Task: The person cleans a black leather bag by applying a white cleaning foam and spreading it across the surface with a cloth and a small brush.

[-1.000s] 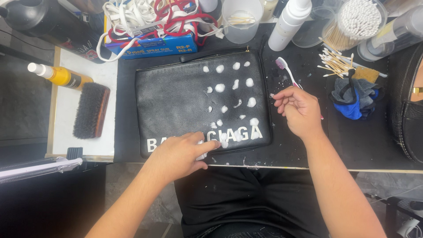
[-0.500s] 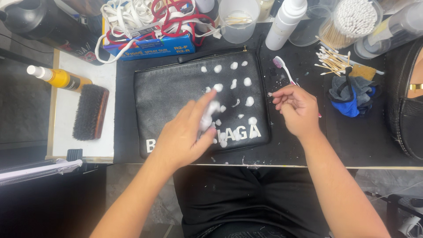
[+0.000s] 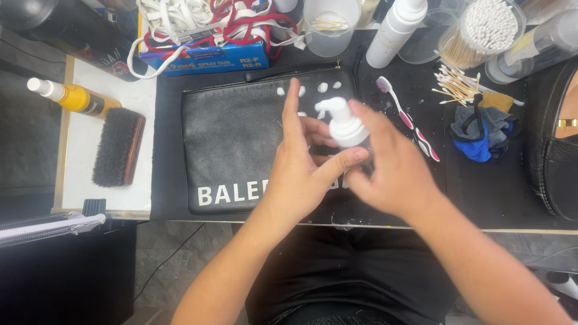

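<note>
Hands met over the middle of the flat black leather pouch [image 3: 241, 138], which lay on the dark table [image 3: 481, 192] with its zip edge away from the person and white lettering along the near edge. The left hand [image 3: 301, 174] was wrapped around a small white plastic pump bottle [image 3: 344, 123], thumb across the front, index finger raised straight and free of the bottle. The right hand [image 3: 391, 168] came in from the other side, fingers curled loosely against the bottle's lower part; whether they gripped it or only steadied it could not be told, since the body of the bottle was hidden between the two hands.

Pump bottle judged light and rigid, smooth-sided, likely slick if foam had reached it; best held around the body, below the head, leaving the nozzle clear. It was held upright just above the pouch, not resting on it.

Dabs of white foam [image 3: 322, 87] sat on the pouch near its far edge. Pouch judged soft and limp, with a grained surface that would mark if rubbed hard; better pressed flat than lifted.

Nearby: a pink-and-white toothbrush [image 3: 406, 117] just right of the pouch, a dark-bristled wooden brush [image 3: 117, 147] and a yellow squeeze bottle [image 3: 72, 97] on a white board to the left, loose cotton swabs [image 3: 454, 84], a blue-and-grey cloth [image 3: 478, 135], and a tall white bottle [image 3: 391, 33] at the far edge.
</note>
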